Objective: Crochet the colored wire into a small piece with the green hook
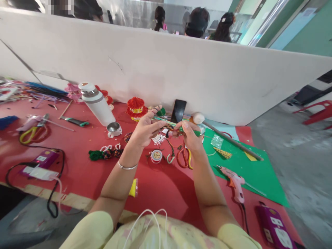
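Over the middle of the red table (pixel 160 186), my left hand (pixel 148 128) has dark cord looped round its raised fingers, and its thumb points toward the other hand. Close beside it, my right hand (pixel 190 135) is closed on a green-handled tool (pixel 195 132) with a thin metal shaft pointing right. A small dark multicoloured yarn piece (pixel 169 128) sits between the two hands, partly covered by fingers. Beneath them lie white beads (pixel 158 139), a round spool (pixel 156 156) and red-handled scissors (pixel 183 157).
A white bottle (pixel 96 105) and metal cup (pixel 114 129) stand left of centre. A phone (pixel 178 110) leans on the white partition (pixel 155 65). On the right are a green sheet (pixel 259 173), a pink glue gun (pixel 235 183) and a purple power strip (pixel 275 226). People sit beyond the partition.
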`<state>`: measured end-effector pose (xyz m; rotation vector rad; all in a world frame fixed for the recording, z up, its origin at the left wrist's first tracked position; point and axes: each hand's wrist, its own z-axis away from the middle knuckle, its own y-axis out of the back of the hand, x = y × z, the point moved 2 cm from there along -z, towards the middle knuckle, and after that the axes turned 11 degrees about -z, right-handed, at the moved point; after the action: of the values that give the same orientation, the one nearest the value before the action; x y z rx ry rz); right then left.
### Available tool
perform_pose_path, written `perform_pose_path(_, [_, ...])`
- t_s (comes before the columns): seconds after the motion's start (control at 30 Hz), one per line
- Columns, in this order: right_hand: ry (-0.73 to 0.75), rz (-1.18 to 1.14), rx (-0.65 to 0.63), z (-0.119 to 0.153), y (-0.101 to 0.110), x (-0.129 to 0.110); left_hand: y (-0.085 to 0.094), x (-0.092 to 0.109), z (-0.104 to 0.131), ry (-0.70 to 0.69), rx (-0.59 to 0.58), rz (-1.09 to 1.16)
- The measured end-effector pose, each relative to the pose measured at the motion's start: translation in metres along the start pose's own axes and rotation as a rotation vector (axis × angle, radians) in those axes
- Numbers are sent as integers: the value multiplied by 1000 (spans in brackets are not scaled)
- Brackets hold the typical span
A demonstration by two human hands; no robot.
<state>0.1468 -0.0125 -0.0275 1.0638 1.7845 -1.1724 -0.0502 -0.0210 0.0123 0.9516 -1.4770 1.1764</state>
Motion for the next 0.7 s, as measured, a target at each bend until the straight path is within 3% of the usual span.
perform_pose_path(0.17, [-6,24,5,1,8,2,4,-4,-3,20,-75,12])
perform_pose_path(0.7, [-69,65,-12,-1,0,7,4,-9,-5,-49,-17,-36])
